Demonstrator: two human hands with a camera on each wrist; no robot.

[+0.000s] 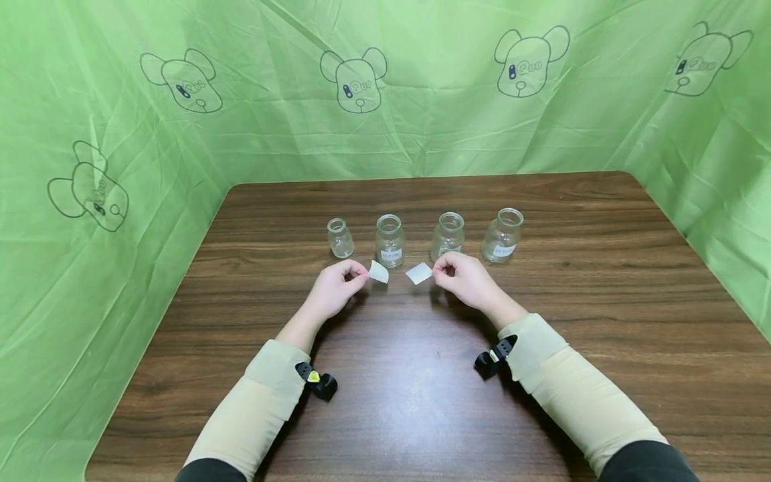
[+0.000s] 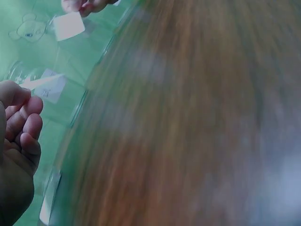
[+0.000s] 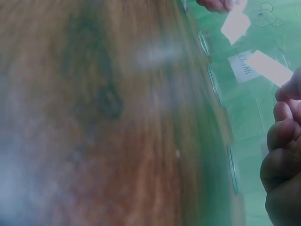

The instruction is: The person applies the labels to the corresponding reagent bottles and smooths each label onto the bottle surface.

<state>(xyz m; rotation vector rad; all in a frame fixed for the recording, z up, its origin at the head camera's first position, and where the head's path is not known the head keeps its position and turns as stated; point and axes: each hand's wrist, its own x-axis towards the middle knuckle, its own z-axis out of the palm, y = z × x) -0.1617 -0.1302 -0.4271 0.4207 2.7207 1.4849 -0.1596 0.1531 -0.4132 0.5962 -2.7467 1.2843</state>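
Observation:
My left hand (image 1: 337,284) pinches a small white label (image 1: 378,272) by its left edge, between thumb and index finger. Opposite it, my right hand (image 1: 466,278) pinches a second white label (image 1: 418,273) by its right edge. Both labels are held apart, over the table just in front of the glass jars. Behind the left label stands a jar with a printed label (image 1: 389,234). The right hand overlaps the lower part of another labelled jar (image 1: 448,235). In the right wrist view, the right hand's label (image 3: 269,67) shows a blank face.
At the row's left end is a smaller glass jar (image 1: 340,242), with no label showing. A wide labelled jar (image 1: 502,234) stands at the right end. All the jars are upright and lidless on the brown wooden table (image 1: 397,395). A green curtain (image 1: 421,140) encloses its back and sides.

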